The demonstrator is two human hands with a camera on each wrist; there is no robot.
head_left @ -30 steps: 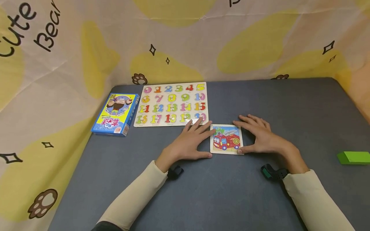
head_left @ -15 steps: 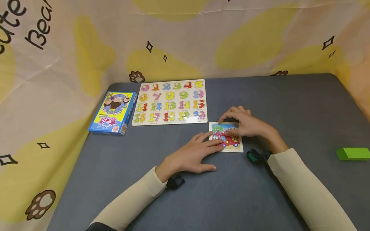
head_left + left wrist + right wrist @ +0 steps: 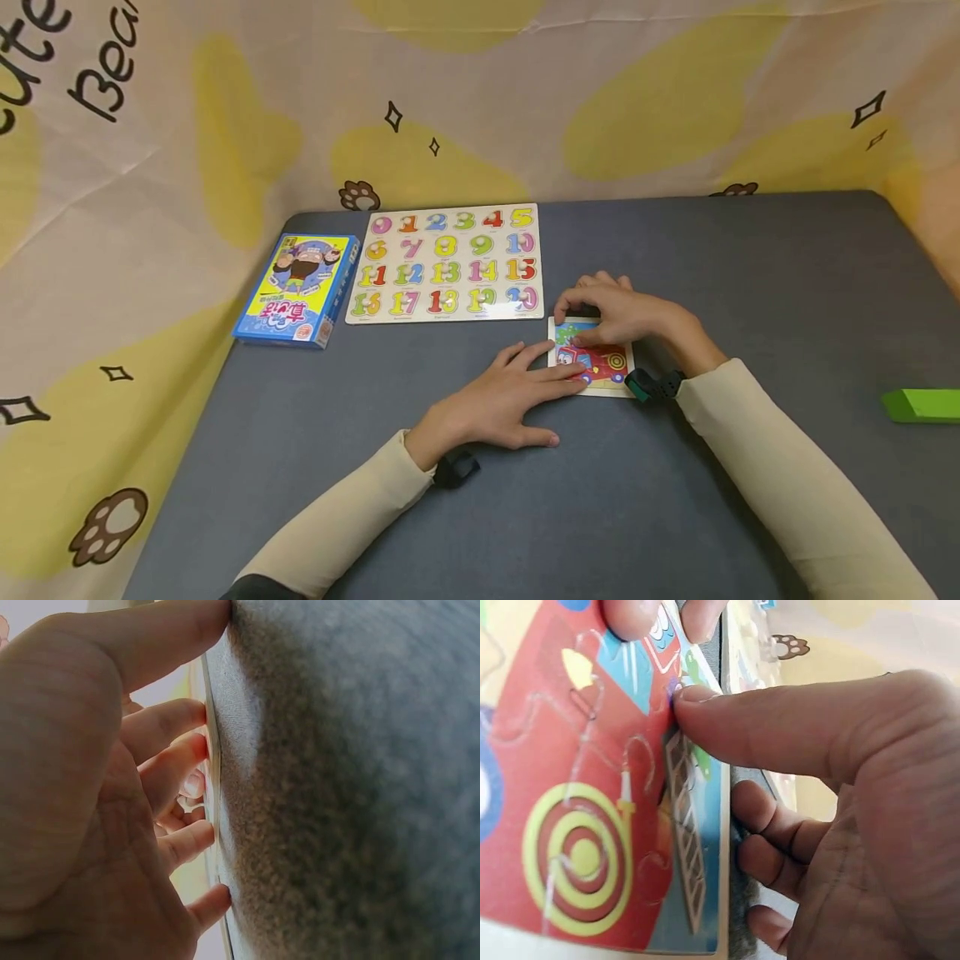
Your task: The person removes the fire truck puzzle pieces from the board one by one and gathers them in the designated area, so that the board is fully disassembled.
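Note:
A small square jigsaw puzzle (image 3: 609, 385) with a red fire engine picture lies on the table; piece seams show in the right wrist view. My left hand (image 3: 498, 406) has its fingers spread, some fingertips resting on the puzzle's left part and the thumb on the table. My right hand (image 3: 626, 315) grips the puzzle at its far edge: the thumb (image 3: 765, 727) presses on the picture, while curled fingers (image 3: 769, 855) lie beyond the edge. The left wrist view shows the left hand (image 3: 97, 772) edge-on, fingertips along the puzzle's rim.
A number board (image 3: 450, 262) printed 0 to 20 lies behind the left hand. Beside it is a blue and yellow box (image 3: 296, 292). A green block (image 3: 922, 406) sits at the far right. A patterned cloth (image 3: 465, 83) hangs behind the grey table (image 3: 570, 517).
My right hand has moved left from the puzzle's right side to its far edge, thumb onto the picture. The left hand has come nearer me, its fingers now on the puzzle.

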